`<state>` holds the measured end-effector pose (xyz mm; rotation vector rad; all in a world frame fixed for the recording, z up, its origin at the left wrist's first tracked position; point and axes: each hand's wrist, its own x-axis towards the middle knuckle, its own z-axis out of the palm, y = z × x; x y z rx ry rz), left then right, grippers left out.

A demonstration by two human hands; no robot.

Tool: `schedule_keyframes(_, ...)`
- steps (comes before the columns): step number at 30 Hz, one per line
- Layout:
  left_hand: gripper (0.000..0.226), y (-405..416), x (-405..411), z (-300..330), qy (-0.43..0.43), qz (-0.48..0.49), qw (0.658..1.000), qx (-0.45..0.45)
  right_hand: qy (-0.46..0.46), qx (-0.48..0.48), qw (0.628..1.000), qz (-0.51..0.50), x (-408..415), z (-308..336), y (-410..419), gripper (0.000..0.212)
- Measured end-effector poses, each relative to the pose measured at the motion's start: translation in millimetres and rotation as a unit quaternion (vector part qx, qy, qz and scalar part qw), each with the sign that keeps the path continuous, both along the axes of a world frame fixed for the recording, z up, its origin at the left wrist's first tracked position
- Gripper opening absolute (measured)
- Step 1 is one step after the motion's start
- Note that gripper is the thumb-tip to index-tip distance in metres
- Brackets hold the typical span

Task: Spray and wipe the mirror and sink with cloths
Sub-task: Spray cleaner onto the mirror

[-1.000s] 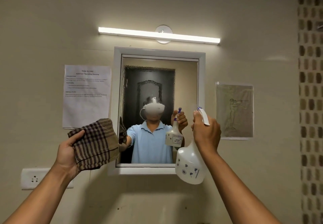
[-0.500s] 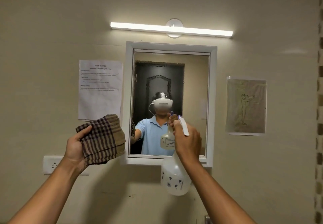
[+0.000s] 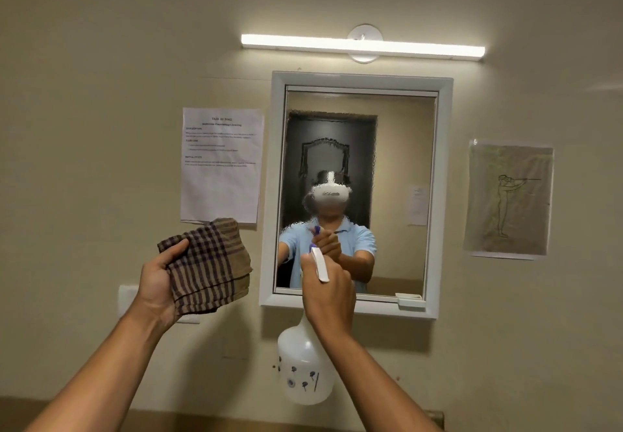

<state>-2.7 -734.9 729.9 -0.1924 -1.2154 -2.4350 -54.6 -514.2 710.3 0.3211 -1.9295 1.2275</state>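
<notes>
A white-framed mirror (image 3: 397, 148) hangs on the beige wall, and its glass looks wet and rippled over the left and middle. My right hand (image 3: 328, 293) grips the neck of a white spray bottle (image 3: 305, 371) with small flower prints, held in front of the mirror's lower edge with the nozzle pointing at the glass. My left hand (image 3: 156, 288) holds a folded brown checked cloth (image 3: 210, 264) up, left of the mirror and apart from it. The sink is out of view.
A tube light (image 3: 362, 47) glows above the mirror. A printed sheet (image 3: 221, 165) is taped left of it and a plastic-covered drawing (image 3: 509, 200) right of it. A white wall socket (image 3: 126, 297) sits behind my left hand. A brown ledge (image 3: 236, 420) runs along the bottom.
My right hand and the bottle have moved left and lower across the mirror. More of the glass looks wet. The cloth hand has stayed about level to the left.
</notes>
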Motion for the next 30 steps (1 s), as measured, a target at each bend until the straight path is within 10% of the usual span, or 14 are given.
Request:
schedule_keyframes(18, 0.054, 54, -25, -20, -0.006, -0.066, 0.998, -0.019, -0.029, -0.092, 0.982, -0.161, 1, -33, 157, 0.036)
schedule_keyframes(30, 0.055, 49, -20, -34, -0.018, -0.058, 0.998, -0.017, -0.067, -0.032, 0.989, -0.127, 16, -70, 114, 0.027)
